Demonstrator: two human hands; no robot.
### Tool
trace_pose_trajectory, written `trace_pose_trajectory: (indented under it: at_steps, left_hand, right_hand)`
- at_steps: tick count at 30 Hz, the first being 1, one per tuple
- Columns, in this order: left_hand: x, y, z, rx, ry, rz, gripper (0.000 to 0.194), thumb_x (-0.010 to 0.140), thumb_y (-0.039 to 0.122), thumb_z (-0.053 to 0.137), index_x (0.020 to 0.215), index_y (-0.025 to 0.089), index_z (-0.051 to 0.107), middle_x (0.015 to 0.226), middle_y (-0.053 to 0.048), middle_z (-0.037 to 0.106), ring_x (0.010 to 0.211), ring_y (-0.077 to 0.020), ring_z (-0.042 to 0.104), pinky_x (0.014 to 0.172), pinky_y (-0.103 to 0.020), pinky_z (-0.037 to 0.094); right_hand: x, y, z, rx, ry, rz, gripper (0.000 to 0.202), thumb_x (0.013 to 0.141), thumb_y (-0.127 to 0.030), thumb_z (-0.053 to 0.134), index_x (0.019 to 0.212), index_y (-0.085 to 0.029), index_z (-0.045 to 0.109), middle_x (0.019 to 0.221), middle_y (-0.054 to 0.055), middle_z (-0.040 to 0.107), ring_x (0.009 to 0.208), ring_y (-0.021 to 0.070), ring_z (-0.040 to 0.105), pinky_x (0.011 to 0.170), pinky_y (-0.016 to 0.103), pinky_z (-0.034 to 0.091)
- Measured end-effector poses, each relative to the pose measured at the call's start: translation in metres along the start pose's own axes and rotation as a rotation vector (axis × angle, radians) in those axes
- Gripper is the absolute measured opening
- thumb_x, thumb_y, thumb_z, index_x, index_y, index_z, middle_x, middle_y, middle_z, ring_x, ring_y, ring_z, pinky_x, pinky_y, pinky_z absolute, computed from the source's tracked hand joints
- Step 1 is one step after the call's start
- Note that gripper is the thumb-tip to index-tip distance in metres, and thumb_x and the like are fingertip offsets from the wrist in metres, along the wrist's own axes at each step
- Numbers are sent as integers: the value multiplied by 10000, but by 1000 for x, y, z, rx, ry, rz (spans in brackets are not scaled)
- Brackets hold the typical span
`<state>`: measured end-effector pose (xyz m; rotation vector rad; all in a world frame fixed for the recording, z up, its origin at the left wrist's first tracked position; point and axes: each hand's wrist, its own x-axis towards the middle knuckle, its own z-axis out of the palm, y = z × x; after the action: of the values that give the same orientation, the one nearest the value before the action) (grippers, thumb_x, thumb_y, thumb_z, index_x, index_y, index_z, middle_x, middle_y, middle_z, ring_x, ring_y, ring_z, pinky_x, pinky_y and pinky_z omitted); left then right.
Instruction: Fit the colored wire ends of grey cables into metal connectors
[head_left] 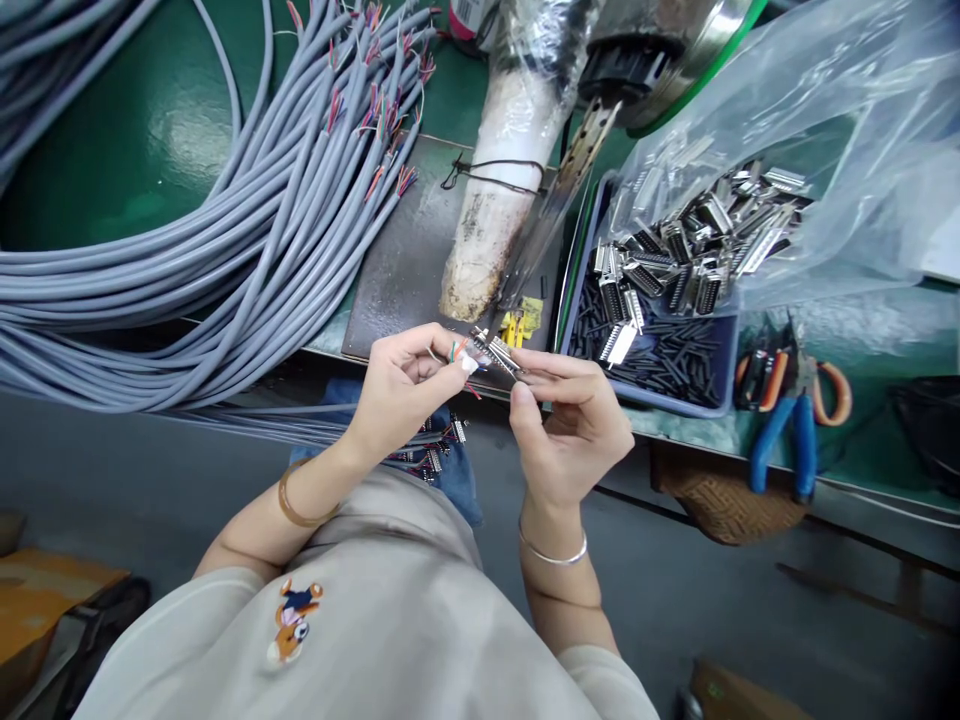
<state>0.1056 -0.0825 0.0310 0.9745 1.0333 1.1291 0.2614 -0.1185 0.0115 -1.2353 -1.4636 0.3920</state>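
Pinching thin multicoloured wires (458, 351) between closed thumb and fingers, the left hand (405, 388) sits just beside the right hand (574, 430), whose narrowed fingertips grip one end of a small silver metal connector (495, 351). The connector lies between both hands, near a yellow plastic piece (514, 328) at the edge of the green table (172, 130), with a blue plastic bin (679, 401) of silver connectors (709, 240) and black tubes (671, 355) to the right.

Beige shirt (405, 620) — silver bangle (556, 560)
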Motion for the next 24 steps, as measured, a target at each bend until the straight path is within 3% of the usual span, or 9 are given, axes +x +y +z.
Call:
trace_pose_trajectory:
  at_steps: [13,24]
  left_hand:
    - [0,7,3,-15,9,21,187,770,196,749,658,166,602,725,18,646,447,-16,342,430,-192,308]
    - [4,0,0,-10,-16,18,210,745,212,749,638,171,572,608,49,554,397,-10,320,358,-169,214]
  right_hand:
    - [6,-2,1,-54,32,-101,140,859,-138,740,840,-260,674,1024,16,806,895,215,783,719,392,659]
    - [5,3,2,-144,36,-232,191,824,-75,769,838,-228,655,1021,15,819,878,181,785,747,330,650]
